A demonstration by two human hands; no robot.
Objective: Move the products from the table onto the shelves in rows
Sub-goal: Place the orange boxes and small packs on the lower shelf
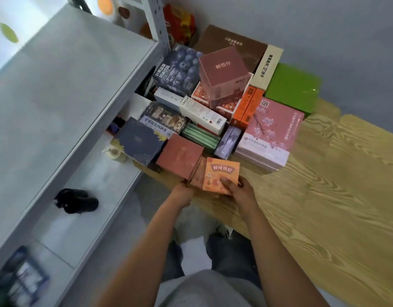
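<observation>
- Both hands are together at the near edge of the pile, clamped on one small orange box (221, 175) from opposite sides.
- The right hand (240, 191) grips the box's near right corner, its thumb lying on the printed top face and the fingers curled underneath.
- The left hand (182, 192) holds the box's left side; its fingers are mostly hidden behind the box, so exactly how they lie cannot be told.
- The orange box is tilted, its top face turned up toward the camera, just over the near edge of the wooden tabletop (346, 196).
- Just beside it, on the left, lies a reddish-brown box (180, 155), touching or nearly touching the held one.
- The rest of the products crowd the far left part of the tabletop: a dark blue box (139, 144), a blueberry-print box (180, 69), a pink box with blossoms (272, 131), a green box (292, 89), a large brown box (231, 44) at the back, and a dusty-pink cube (223, 74) stacked on top of others.
- The grey metal shelves (64, 85) stand to the left of the tabletop, close against it.
- On a lower shelf lies a black object (77, 200), too blurred to identify.
</observation>
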